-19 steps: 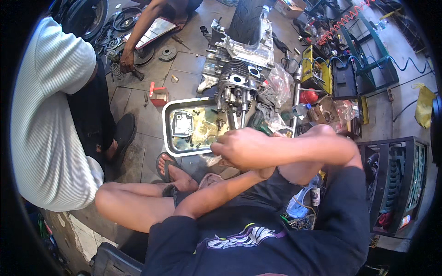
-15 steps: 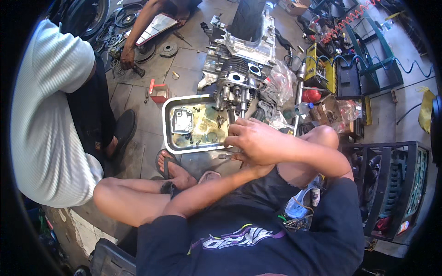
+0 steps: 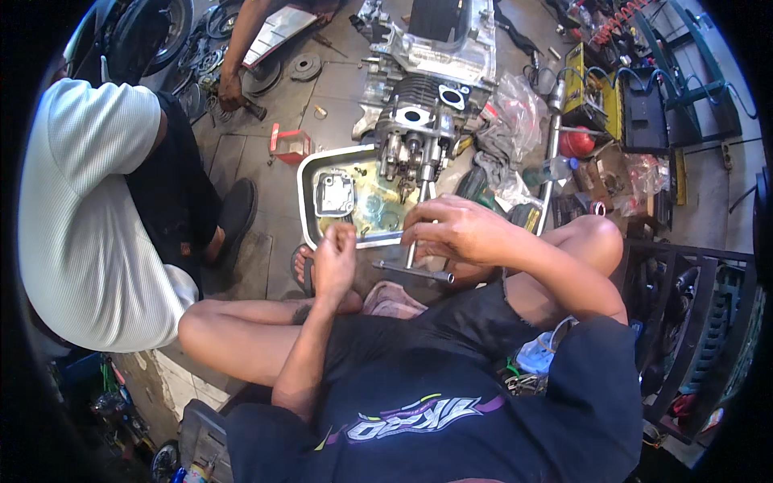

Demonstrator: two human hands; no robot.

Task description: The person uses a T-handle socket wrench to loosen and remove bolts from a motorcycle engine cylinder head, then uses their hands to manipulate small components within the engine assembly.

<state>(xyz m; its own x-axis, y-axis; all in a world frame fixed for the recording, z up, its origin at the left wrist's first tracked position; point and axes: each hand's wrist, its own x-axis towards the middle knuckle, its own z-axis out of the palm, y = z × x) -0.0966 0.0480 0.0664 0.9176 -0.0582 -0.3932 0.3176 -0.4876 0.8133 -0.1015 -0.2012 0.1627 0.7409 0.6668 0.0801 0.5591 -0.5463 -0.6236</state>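
Note:
A T-handle wrench stands with its crossbar toward me and its shaft running up to the cylinder head of an engine. My right hand is curled loosely around the shaft, above the crossbar. To the left, my left hand is at the near edge of a white-rimmed tray, its fingers pressed together; anything between them is too small to make out. A rectangular metal cover and several small parts lie in the tray's oily liquid.
At left sits a person in a white shirt; a hand holds a dark part beyond. A red box stands near the tray. Rags, a plastic bottle, a yellow toolbox and a dark rack are at right.
My left hand has moved left from beneath my right hand to the tray's near edge. The wrench's crossbar now shows, and my right hand's grip looks looser. The view has shifted slightly.

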